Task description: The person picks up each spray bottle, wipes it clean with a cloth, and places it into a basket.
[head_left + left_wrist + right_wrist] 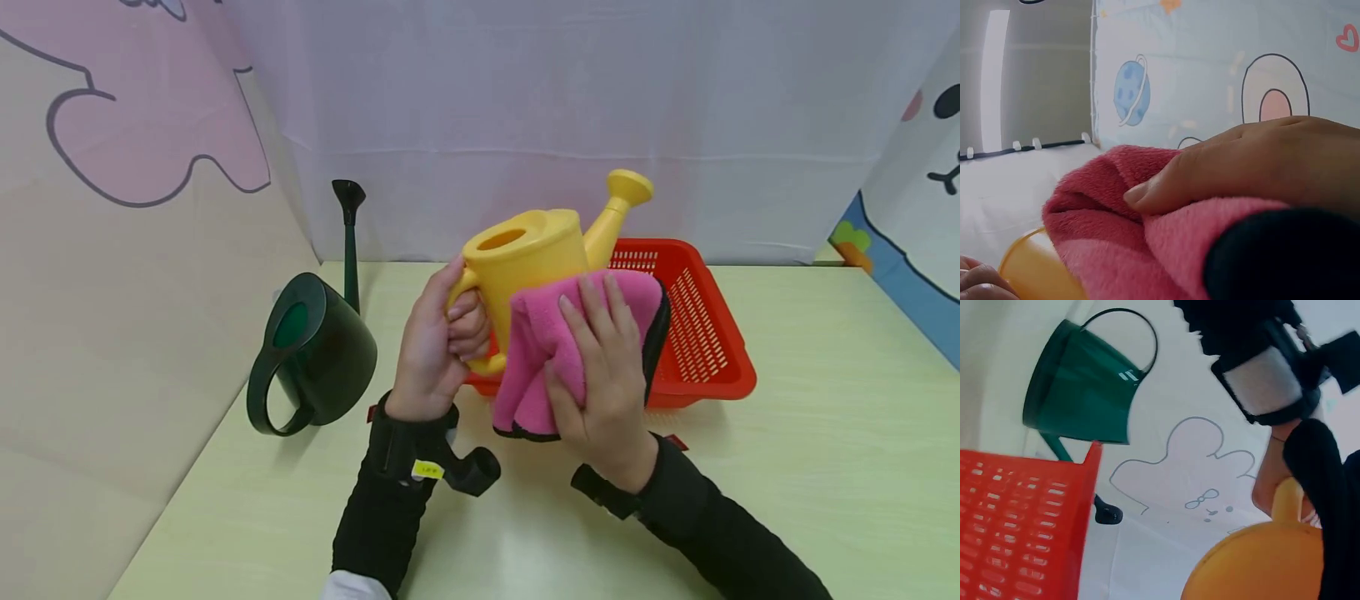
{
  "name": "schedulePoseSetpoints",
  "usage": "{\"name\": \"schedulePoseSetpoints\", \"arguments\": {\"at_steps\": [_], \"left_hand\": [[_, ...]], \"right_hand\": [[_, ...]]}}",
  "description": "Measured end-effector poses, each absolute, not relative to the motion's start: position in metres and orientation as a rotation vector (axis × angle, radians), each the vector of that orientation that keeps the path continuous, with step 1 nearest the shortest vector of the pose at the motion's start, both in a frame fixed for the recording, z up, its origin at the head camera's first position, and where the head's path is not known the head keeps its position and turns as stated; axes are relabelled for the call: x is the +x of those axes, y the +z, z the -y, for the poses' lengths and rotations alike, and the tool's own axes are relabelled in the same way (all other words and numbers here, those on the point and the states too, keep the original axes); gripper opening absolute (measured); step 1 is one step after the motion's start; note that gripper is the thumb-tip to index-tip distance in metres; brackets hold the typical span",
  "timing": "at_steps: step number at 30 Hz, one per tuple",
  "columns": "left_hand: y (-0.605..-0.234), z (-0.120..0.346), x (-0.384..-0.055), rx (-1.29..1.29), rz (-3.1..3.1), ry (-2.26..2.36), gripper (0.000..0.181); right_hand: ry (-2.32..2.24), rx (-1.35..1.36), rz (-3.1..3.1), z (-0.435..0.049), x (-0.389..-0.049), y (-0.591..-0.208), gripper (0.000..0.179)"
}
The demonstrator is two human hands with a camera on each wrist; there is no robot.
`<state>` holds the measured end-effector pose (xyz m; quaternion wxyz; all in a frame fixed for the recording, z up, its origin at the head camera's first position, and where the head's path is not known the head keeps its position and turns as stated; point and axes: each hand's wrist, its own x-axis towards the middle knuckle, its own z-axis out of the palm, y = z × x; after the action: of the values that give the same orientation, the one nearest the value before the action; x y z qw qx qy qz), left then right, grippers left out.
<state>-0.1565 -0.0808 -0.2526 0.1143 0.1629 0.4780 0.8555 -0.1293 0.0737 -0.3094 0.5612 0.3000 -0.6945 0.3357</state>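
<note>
A yellow watering can (536, 246) is held up above the table, its spout tilted up toward the right. My left hand (435, 346) grips its handle, fingers curled round it. Against the can's right side my right hand (603, 375) presses a pink cloth (536, 358) with dark edging, fingers fairly straight over it. The left wrist view shows the thumb lying on the folded cloth (1097, 231), with part of the yellow can (1041, 265) behind. In the right wrist view the can's base (1260, 562) is seen from below; the cloth's dark edge hides part of it.
A red perforated basket (701, 325) sits on the table behind the can. To the left stands a dark green watering can (337, 358) with a long upright spout. The table (825, 467) meets printed cloth walls at the back and left.
</note>
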Motion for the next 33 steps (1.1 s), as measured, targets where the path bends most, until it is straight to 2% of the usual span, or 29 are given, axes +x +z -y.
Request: {"name": "schedulePoseSetpoints", "arguments": {"at_steps": [7, 11, 19, 33], "left_hand": [[-0.251, 0.086, -0.156, 0.498, -1.325, 2.509, 0.051], [-0.251, 0.088, -0.155, 0.503, -1.317, 2.530, 0.051], [-0.251, 0.088, -0.156, 0.487, -1.334, 2.541, 0.049], [-0.254, 0.080, -0.156, 0.466, -1.372, 2.562, 0.045]], "right_hand": [[1.356, 0.754, 1.660, -0.088, -0.130, -0.294, 0.045], [1.405, 0.729, 1.689, -0.093, -0.133, -0.293, 0.044], [1.146, 0.733, 1.656, -0.085, -0.134, -0.298, 0.053], [0.364, 0.619, 1.672, -0.061, -0.127, -0.322, 0.045]]}}
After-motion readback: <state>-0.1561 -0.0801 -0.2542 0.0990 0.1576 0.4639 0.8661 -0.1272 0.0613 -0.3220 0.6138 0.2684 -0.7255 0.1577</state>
